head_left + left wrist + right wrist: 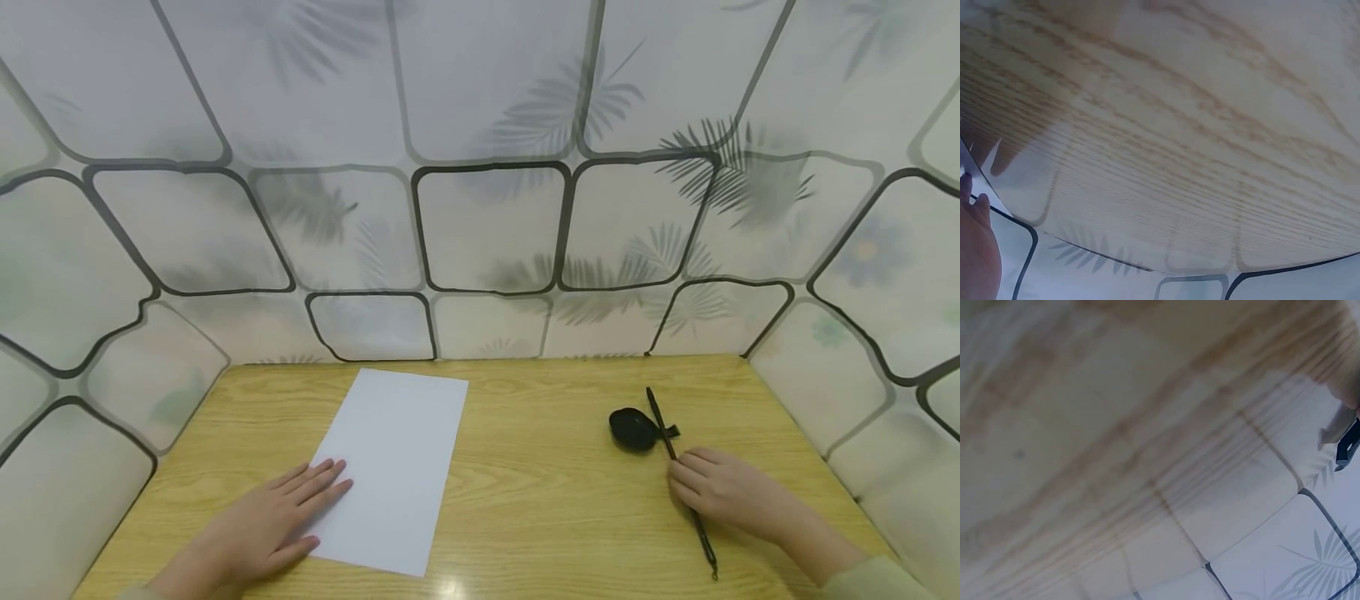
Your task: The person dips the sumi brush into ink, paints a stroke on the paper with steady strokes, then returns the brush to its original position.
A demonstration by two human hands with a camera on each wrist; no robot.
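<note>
A white sheet of paper (397, 467) lies on the wooden table, left of the middle. My left hand (273, 521) rests on its left edge with fingers spread; part of that hand (979, 250) shows at the left border of the left wrist view. On the right, my right hand (731, 492) grips a dark, slim writing brush (701, 533) by its middle. A small loop hangs from the brush's near end. Its far part crosses the short handle of a small black ink dish (632, 429). The right fingertips are partly hidden beneath the hand.
The wood-grained table (525, 500) meets a patterned wall covering (487, 225) at the back, with similar panels at both sides. At the right border of the right wrist view is a black piece (1347, 447), too cut off to identify.
</note>
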